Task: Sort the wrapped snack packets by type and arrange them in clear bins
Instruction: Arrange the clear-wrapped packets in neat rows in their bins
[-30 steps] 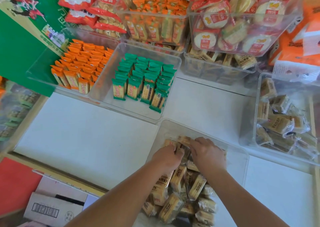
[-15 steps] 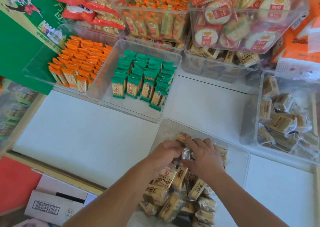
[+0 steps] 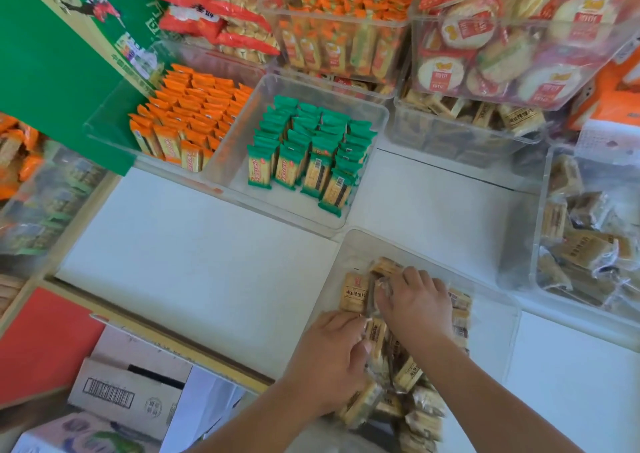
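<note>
A: Step in hand?

B: Standing tan packets (image 3: 353,293) upright in rows inside the near clear bin (image 3: 498,314), on the white table (image 3: 194,245). Left hand (image 3: 330,355) low in the heap, fingers curled, pinching one wrapped packet. Right hand (image 3: 420,305) ahead of it, fingers bent over the standing row, thumb pressed to a clear wrapper — probably gripping it, though blurred there.

A: Next move?

B: Should call for seating that packet snug against the row, label forward, without toppling neighbours.

A: Any writing?

B: Dark Chinese characters down each tan label under a red mark, too soft to read. Green packets (image 3: 304,162) and orange packets (image 3: 187,123) sorted beyond — print illegible.
</note>
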Tool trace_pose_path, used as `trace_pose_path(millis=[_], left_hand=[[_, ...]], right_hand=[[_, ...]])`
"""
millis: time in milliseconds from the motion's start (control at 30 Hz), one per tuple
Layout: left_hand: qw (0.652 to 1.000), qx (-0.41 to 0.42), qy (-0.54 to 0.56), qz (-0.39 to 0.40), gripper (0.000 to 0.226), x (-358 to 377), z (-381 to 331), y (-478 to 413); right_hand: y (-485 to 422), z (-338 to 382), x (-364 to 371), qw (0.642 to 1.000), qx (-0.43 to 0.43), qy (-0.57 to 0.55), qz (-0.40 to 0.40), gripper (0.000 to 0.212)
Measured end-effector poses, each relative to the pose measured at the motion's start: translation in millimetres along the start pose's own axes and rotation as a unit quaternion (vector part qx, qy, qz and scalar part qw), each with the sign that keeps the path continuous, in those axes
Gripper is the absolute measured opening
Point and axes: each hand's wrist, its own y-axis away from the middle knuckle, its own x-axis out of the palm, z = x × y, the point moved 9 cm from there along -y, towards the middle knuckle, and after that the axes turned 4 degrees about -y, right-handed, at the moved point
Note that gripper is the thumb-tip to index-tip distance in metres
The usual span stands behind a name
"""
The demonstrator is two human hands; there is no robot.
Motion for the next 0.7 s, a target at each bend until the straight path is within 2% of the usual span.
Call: trace_pose_path(millis=[67, 133, 267, 333, 433, 533, 700], left_hand=[[1.000, 0.023, -0.011, 0.004, 0.045, 0.0, 1.7, 2.8], [0.995, 0.070, -0.070, 0.011, 0.047, 2.0, -1.0, 6.4], [0.969, 0.131, -0.207, -0.031, 0.047, -1.4, -10.2, 21.0], [0.971, 0.117, -0.206, -0.034, 0.048, -4.5, -4.6, 22.3], [0.986, 0.091, -0.139, -0.001, 0.054, -4.6, 13.4, 17.6], [0.990, 0.098, -0.103, 0.014, 0.058, -4.3, 17.1, 16.2], [0.979, 0.136, -0.152, 0.020, 0.062, -8.5, 12.3, 21.2]], right_hand=[[2.4, 0.6, 3.5, 0.999, 0.010, 0.018, 0.033, 0.041], [3.8, 4.5, 4.5, 0.998, 0.001, 0.023, 0.052, 0.044], [5.6, 19.9, 6.8, 0.997, -0.044, 0.014, 0.054, 0.030], [5.6, 23.5, 6.7, 0.997, -0.043, 0.026, 0.061, 0.021], [7.2, 19.8, 5.8, 0.996, 0.003, 0.023, 0.084, 0.031], [12.0, 19.9, -0.6, 0.995, 0.038, 0.022, 0.086, 0.029], [9.8, 21.6, -8.9, 0.996, 0.044, -0.053, 0.049, 0.034]])
